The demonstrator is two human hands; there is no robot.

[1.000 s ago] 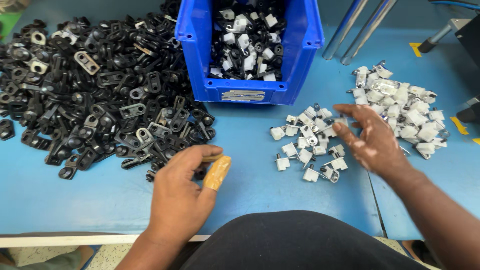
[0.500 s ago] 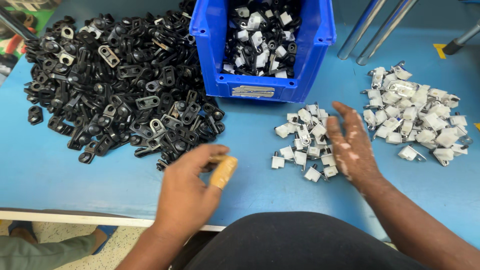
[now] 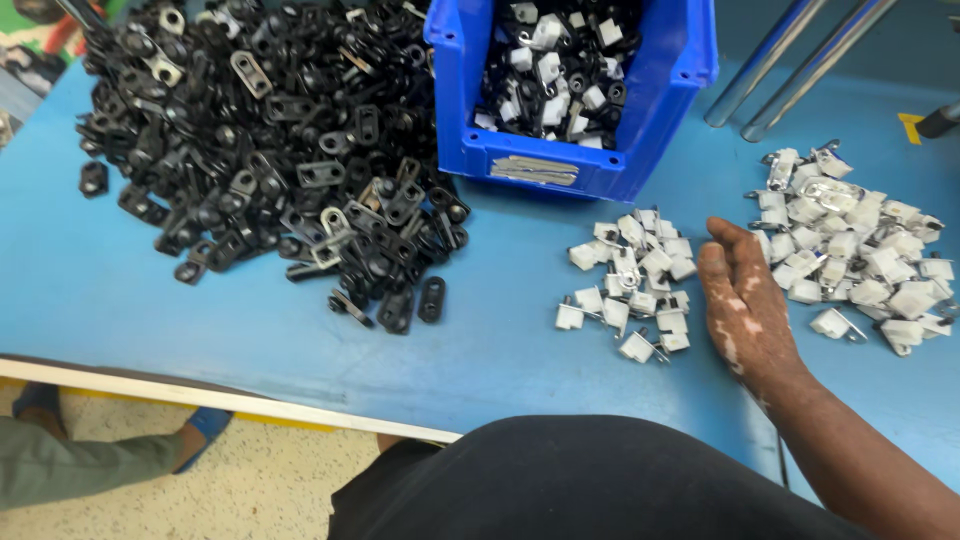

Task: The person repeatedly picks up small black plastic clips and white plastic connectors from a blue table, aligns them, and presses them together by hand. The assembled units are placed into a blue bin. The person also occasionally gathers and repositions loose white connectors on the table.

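My right hand (image 3: 745,310) rests on the blue table (image 3: 180,320) with its fingers stretched out and nothing in them. Its fingertips touch the right side of a small heap of white plastic clips (image 3: 635,285). A larger heap of white clips (image 3: 860,250) lies just right of the hand. A big pile of black metal-and-plastic brackets (image 3: 270,150) covers the far left of the table. My left hand is out of view.
A blue bin (image 3: 560,165) holding mixed black and white parts stands at the back centre. Two metal rods (image 3: 790,60) slant at the back right. The table's near edge runs along the lower left, with another person's leg (image 3: 80,465) and blue shoe (image 3: 210,425) below it.
My left hand, which held a tan cylindrical piece near the black pile, has left the view. My right hand slid a little right and settled flat beside the small white heap.
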